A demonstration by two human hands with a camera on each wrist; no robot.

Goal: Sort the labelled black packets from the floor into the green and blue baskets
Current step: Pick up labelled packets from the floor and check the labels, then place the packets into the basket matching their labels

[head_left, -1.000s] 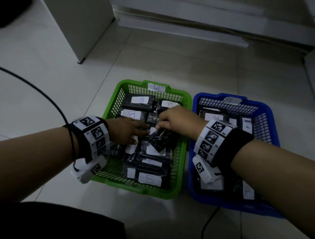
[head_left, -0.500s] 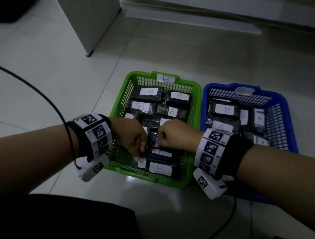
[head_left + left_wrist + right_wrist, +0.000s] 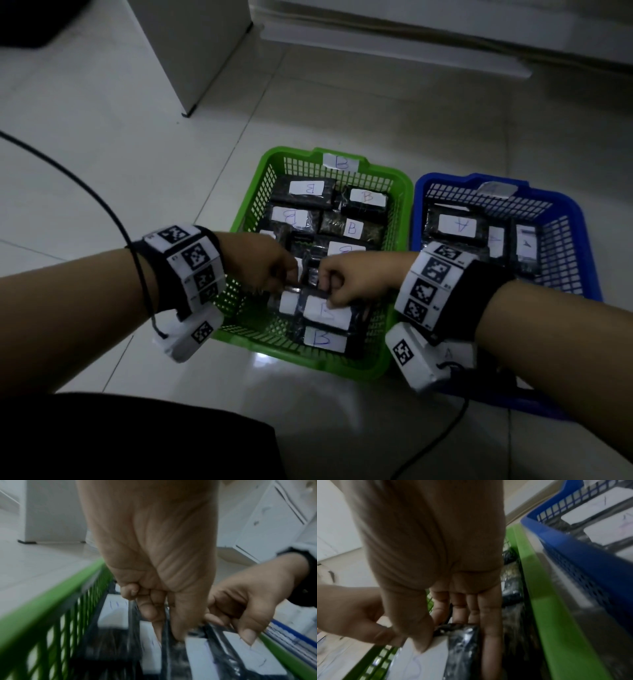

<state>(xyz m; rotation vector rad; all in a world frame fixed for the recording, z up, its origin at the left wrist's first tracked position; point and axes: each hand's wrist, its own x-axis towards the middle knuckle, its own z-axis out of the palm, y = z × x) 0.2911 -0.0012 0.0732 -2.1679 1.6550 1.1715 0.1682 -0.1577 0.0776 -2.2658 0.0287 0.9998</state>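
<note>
The green basket (image 3: 308, 363), tagged B, holds several black packets with white B labels. Beside it on the right, the blue basket (image 3: 445, 178) holds packets labelled A. Both hands are inside the near end of the green basket. My left hand (image 3: 274, 274) has curled fingers that pinch the thin edge of a black packet (image 3: 164, 635). My right hand (image 3: 342, 284) pinches a labelled black packet (image 3: 325, 313) between thumb and fingers, as the right wrist view shows for the same packet (image 3: 462, 642). I cannot tell whether both hands hold the same packet.
A black cable (image 3: 85, 192) curves over the white tiled floor at the left, and a second cable (image 3: 438, 442) runs near the blue basket's front. A white cabinet (image 3: 191, 44) stands at the back left, and a low white ledge (image 3: 411, 44) runs along the back.
Both hands have drawn back from the middle of the green basket to its near end and closed on a packet there. The B packets further back are uncovered.
</note>
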